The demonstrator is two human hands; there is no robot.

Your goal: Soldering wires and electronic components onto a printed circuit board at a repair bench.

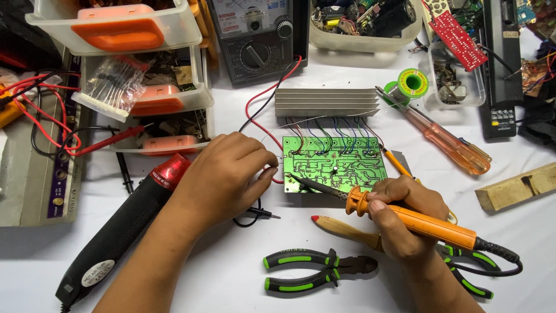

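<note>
Right hand: My right hand (pixel 399 217) was wrapped tight around the orange soldering iron (pixel 417 223), held like a pen.
Iron tip: The dark tip rested on the lower left part of the green circuit board (pixel 335 164), copper side up.
Left hand: My left hand (pixel 229 177) sat at the left edge of the board, fingers curled in. A thin silver wire (pixel 324 119) curved away from it over the board, and I think the fingers pinched it, but I could not see the fingertips well.
Board: It lay flat on the white table (pixel 231 278), just below the grey metal heat sink (pixel 326 102), joined to it by many short coloured wires.
Nearby things: Green-handled cutters (pixel 318 269) lay near my right wrist. A black and red hot air tool (pixel 124 223) lay under my left arm. An orange screwdriver (pixel 446 139) and a green solder reel (pixel 411 83) sat to the right of the heat sink.
What could go wrong: I thought the hot tip could slide and join two copper tracks with a blob.
Why: The board was only held at one side, so a push could make it slip.
Another worry: The iron's cord (pixel 498 255) ran over some pliers and could tug my hand.
Burn risk: My left fingers were near the hot tip.
</note>
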